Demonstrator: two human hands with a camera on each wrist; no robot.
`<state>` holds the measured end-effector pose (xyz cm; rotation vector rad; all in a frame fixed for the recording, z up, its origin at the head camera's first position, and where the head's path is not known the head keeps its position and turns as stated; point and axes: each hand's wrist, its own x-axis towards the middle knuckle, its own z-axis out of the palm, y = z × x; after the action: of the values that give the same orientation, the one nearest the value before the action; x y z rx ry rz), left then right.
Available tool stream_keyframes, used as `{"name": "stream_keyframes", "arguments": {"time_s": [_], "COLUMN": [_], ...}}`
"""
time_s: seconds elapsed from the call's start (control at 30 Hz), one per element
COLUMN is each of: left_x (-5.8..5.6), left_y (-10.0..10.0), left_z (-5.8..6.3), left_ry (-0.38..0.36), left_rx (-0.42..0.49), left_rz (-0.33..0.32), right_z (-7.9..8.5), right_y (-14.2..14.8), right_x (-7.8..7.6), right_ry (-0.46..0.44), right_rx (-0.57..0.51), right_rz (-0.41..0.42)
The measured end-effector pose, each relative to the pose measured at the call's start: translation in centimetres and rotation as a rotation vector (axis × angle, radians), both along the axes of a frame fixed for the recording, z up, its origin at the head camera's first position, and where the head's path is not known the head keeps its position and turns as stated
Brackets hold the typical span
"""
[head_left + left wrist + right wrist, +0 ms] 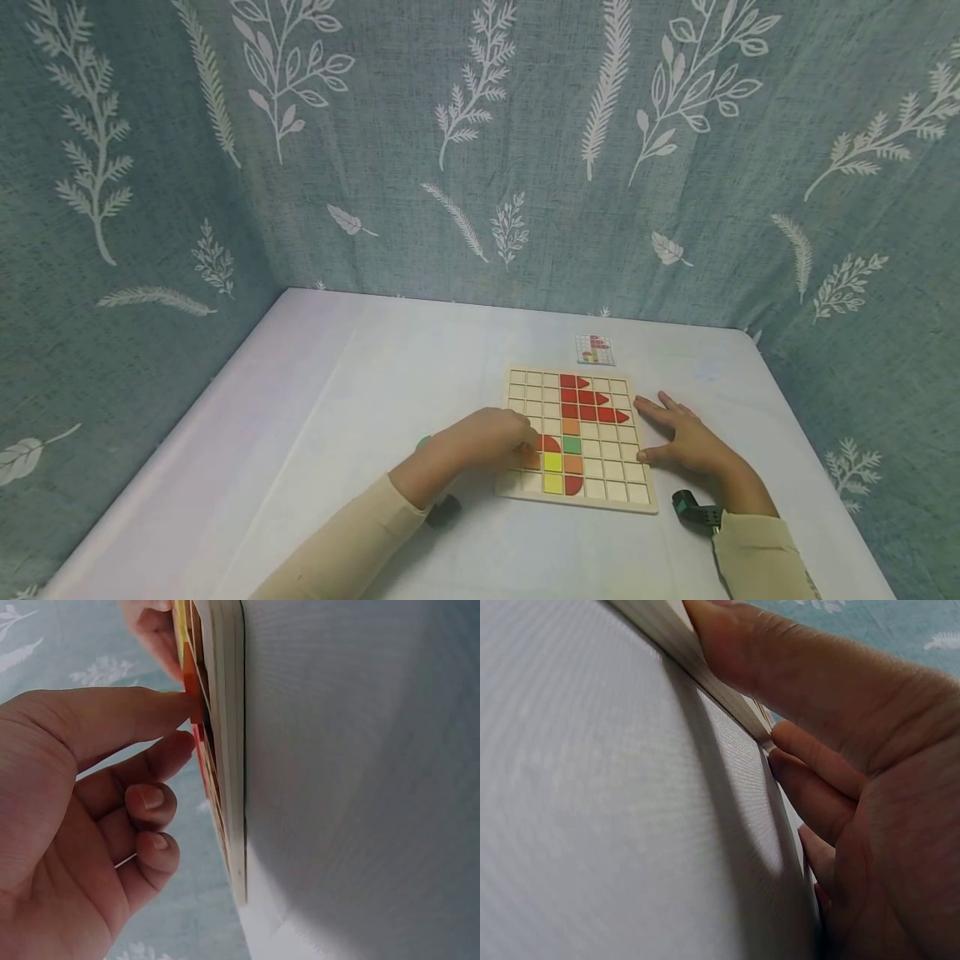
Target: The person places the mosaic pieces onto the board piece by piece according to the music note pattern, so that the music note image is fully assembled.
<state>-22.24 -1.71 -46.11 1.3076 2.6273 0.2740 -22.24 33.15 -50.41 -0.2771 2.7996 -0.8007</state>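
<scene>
A wooden grid board (615, 492) lies on the white table, its recessed squares partly filled with flat coloured tiles. Three rows of red tiles (570, 396) end in pointed pieces near the top. Lower down come a green square (572, 446), yellow squares (552, 482), orange squares (572, 465) and red rounded pieces (573, 485). At the board's left side my left hand (491, 437) pinches an orange tile (192, 681) between thumb and index finger, low over the grid. My right hand (684, 442) rests with spread fingers along the right edge, its thumb (735, 649) touching the board's side.
Behind the board lies a small card (595, 350) printed with a similar coloured pattern on a grid. A dark wrist camera (697, 510) sits by the right wrist. Leaf-patterned teal cloth (405, 208) encloses the table (360, 400) at the back and sides.
</scene>
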Motion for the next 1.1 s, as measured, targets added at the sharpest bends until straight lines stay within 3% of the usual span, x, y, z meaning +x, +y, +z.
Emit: {"name": "stream_keyframes", "arguments": {"time_s": [0.2,0.47,0.77,1.1], "left_x": [0.08,0.06,0.22,0.33], "left_y": [0.04,0.19,0.42,0.91], "left_z": [0.12,-0.01,0.07,0.07], "left_ry": [0.013,-0.028,-0.14,-0.129], "left_rx": [0.017,0.021,0.031,0.017], "left_rz": [-0.018,0.015,0.064,0.086], "right_z": [0.08,0.13,0.21,0.26], "right_y": [-0.05,-0.12,-0.26,-0.26], "right_x": [0.08,0.17,0.17,0.21], "right_ry": [0.003,-0.002,-0.012,-0.014], "right_rx": [0.001,0.01,0.006,-0.006], "right_rz": [-0.001,-0.005,-0.011,-0.014]}}
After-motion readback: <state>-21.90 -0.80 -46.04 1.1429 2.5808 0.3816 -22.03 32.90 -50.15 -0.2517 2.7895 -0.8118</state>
